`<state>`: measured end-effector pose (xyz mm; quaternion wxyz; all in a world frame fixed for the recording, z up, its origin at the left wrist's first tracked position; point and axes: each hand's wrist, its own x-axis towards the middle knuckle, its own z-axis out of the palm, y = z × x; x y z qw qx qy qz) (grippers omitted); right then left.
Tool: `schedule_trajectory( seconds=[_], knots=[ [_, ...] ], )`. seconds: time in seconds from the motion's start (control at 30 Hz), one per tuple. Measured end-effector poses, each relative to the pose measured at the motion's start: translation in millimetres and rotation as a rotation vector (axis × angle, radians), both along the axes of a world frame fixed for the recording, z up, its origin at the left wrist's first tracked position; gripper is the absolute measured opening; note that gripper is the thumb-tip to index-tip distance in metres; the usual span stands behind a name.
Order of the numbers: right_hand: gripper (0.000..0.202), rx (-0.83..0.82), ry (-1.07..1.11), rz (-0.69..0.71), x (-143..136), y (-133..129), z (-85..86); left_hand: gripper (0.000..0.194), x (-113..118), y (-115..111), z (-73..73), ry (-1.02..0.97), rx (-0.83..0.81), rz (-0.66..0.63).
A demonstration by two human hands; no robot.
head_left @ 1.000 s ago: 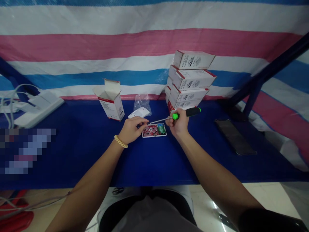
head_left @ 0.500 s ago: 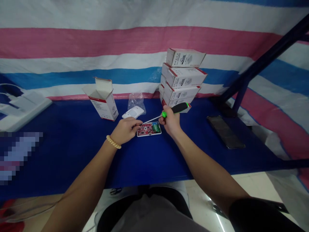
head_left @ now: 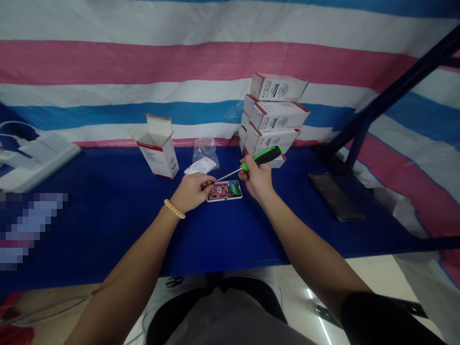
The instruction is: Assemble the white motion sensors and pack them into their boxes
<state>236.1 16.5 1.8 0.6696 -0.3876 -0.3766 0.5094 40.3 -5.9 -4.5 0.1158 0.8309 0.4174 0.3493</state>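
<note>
My right hand [head_left: 258, 178] is wrapped round the black and green handle of a screwdriver [head_left: 230, 173], whose metal shaft slants down to the left. The shaft's tip meets the pinched fingers of my left hand [head_left: 194, 191]; what they hold there is too small to make out. Below the tip, an opened white device [head_left: 224, 190] lies on the blue table, showing a red circuit board and a green and blue part at its right end. My left hand covers its left end. Just behind lies a white plastic cover [head_left: 201, 166].
A clear plastic bag [head_left: 206, 149] lies behind the cover. An open white box [head_left: 158, 153] stands to its left, and stacked white boxes [head_left: 275, 115] to the right. A dark phone [head_left: 336, 196] lies far right, a white power strip [head_left: 39, 158] far left on the table [head_left: 223, 239].
The screwdriver handle has turned in my right hand, so more green shows along its top. The whole view has shifted slightly; both hands stay over the device.
</note>
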Motion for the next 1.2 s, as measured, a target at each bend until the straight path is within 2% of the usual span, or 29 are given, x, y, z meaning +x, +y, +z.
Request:
schedule_trajectory(
  seconds=[0.2, 0.27, 0.4, 0.53, 0.67, 0.8, 1.03, 1.2],
  knots=[
    [0.042, 0.08, -0.238, -0.086, -5, 3, 3.4, 0.022, 5, 4, -5.3, -0.12, -0.117, 0.014],
    [0.043, 0.149, -0.372, -0.1, -9, 5, 13.1, 0.022, 5, 6, -7.6, -0.17, -0.173, 0.028],
    [0.046, 0.314, -0.637, -0.101, -20, 7, 43.0, 0.024, 5, 10, -9.8, -0.275, -0.281, 0.029],
    [0.045, 0.361, -0.901, -0.125, -28, 10, 62.1, 0.029, 4, 12, -10.3, -0.326, -0.404, -0.04],
    [0.042, 0.38, -1.015, -0.146, -29, 10, 60.1, 0.043, 3, 10, -10.4, -0.307, -0.462, -0.137],
    [0.039, 0.384, -1.048, -0.145, -29, 8, 53.6, 0.052, 4, 7, -7.7, -0.237, -0.498, -0.149],
    [0.039, 0.352, -1.061, -0.122, -36, 6, 50.5, 0.044, 4, 6, -5.8, -0.134, -0.364, -0.149],
    [0.039, 0.384, -1.072, -0.125, -39, 7, 47.9, 0.04, 3, 6, -5.1, -0.097, -0.344, -0.13]
  ],
)
